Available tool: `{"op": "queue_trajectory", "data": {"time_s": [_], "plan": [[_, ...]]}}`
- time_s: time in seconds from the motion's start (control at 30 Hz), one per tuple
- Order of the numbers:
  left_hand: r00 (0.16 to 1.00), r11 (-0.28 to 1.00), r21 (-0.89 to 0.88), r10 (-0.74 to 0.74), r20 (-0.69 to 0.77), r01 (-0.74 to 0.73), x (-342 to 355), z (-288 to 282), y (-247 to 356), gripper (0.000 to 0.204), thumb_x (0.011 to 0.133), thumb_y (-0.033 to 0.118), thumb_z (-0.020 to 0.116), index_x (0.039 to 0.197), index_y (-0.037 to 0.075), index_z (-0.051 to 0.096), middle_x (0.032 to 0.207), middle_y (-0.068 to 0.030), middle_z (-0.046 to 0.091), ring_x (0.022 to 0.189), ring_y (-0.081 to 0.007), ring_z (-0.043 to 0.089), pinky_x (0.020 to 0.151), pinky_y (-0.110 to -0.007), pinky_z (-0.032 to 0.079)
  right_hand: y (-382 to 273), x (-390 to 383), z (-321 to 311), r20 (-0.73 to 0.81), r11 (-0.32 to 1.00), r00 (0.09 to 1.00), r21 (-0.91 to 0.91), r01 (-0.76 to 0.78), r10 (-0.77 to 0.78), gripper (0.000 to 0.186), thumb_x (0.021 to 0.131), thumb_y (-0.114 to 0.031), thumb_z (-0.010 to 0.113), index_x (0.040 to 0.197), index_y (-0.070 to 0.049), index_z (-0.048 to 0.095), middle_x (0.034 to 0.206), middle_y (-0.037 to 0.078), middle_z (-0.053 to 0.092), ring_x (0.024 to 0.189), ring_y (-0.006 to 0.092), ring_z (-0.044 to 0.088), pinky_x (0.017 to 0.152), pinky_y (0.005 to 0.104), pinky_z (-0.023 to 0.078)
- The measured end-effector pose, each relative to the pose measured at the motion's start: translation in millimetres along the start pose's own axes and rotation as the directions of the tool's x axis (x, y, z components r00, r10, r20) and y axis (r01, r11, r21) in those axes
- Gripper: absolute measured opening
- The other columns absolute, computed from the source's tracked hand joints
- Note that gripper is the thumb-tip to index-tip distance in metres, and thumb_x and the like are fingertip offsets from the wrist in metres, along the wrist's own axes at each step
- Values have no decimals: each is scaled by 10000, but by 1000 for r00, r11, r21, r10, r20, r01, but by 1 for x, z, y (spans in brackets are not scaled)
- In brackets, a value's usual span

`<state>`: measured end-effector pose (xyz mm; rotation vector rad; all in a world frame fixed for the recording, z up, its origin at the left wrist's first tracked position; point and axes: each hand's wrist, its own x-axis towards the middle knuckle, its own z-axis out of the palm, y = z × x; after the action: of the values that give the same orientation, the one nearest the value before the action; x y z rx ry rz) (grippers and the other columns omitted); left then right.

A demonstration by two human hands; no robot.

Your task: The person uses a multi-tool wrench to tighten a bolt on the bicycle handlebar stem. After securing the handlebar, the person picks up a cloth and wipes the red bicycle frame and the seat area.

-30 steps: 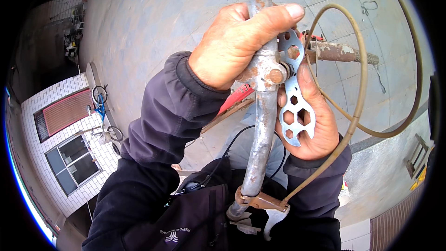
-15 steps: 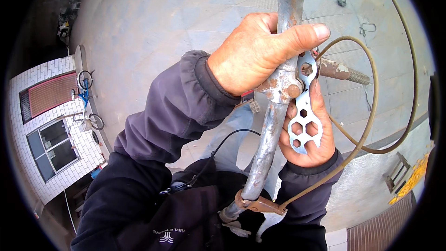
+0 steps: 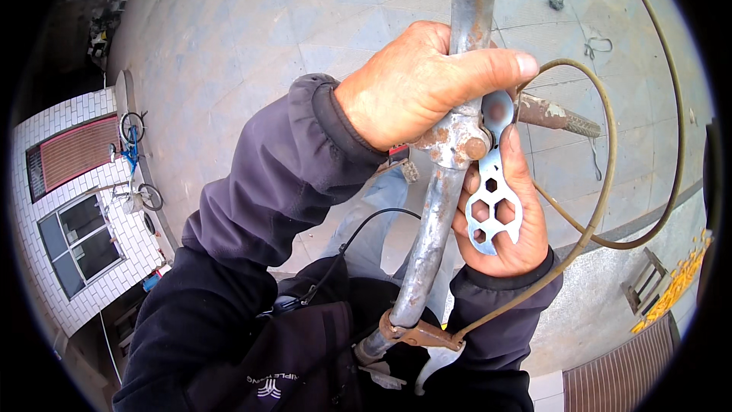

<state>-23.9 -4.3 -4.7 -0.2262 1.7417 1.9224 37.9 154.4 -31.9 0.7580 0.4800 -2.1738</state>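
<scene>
My left hand (image 3: 404,88) is closed around the grey, rust-spotted handlebar tube (image 3: 432,229), just above its rusty clamp and bolt (image 3: 473,145). Under the clamp's right side, my right hand (image 3: 522,225) grips a flat silver multi-hole wrench (image 3: 485,240). The wrench's upper end rests at the clamp bolt, partly behind my left thumb; whether it is seated on a nut I cannot tell. Lower on the bar is a brake lever (image 3: 437,358) with a rusty mount and a long brownish cable (image 3: 610,145) looping to the right. A worn, rusty tube (image 3: 549,114) sticks out behind the clamp.
Grey paving (image 3: 305,15) spreads beyond my hands. A blue bicycle (image 3: 136,149) stands by a white-tiled wall with a window (image 3: 76,236) at left. At right are a small wooden frame (image 3: 642,286), yellow heaped items (image 3: 675,282) and a ribbed brown surface (image 3: 618,358).
Both hands, the handlebar and the wrench shifted right and down from a second ago, then slightly back left over the last half second. Both hands keep their holds.
</scene>
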Motion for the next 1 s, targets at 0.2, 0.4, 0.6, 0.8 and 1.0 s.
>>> {"op": "queue_trajectory", "data": {"time_s": [0.2,0.4,0.6,0.8,1.0], "plan": [[1000,997,78,-24,6,23,1,-3,1,290,867,317,635,859,29,663,731,-55,637,645,-113,595,593,-260,472,10,-14,12,-126,968,968,-159,195,-216,420,992,-432,386,978,-49,557,725,34,559,487,73,478,393,208,378],[999,999,-2,-39,10,39,2,1,2,283,871,308,622,825,30,649,705,-52,628,569,-123,578,523,-250,457,20,-43,14,-95,673,809,-616,410,-580,516,973,-383,444,1192,77,528,949,155,635,549,130,492,459,242,413],[995,995,11,-97,-28,97,-1,1,2,302,874,316,604,808,25,647,691,-57,617,586,-126,577,552,-254,457,10,-49,15,159,176,735,-918,356,-659,185,870,-66,624,1002,63,602,836,173,642,603,185,591,557,267,466],[998,994,111,16,-53,-10,-1,4,2,324,874,322,596,803,10,645,677,-61,611,596,-123,572,589,-263,460,12,-45,8,213,102,694,-918,383,-688,125,869,-29,616,976,33,606,773,135,630,556,184,579,530,279,461],[990,997,80,16,-139,-5,-6,9,5,299,869,308,603,778,25,640,654,-68,612,527,-121,567,505,-246,449,18,-39,-1,149,351,768,-824,444,-623,171,898,-15,564,1061,34,585,782,83,648,531,85,562,481,240,462]]}}
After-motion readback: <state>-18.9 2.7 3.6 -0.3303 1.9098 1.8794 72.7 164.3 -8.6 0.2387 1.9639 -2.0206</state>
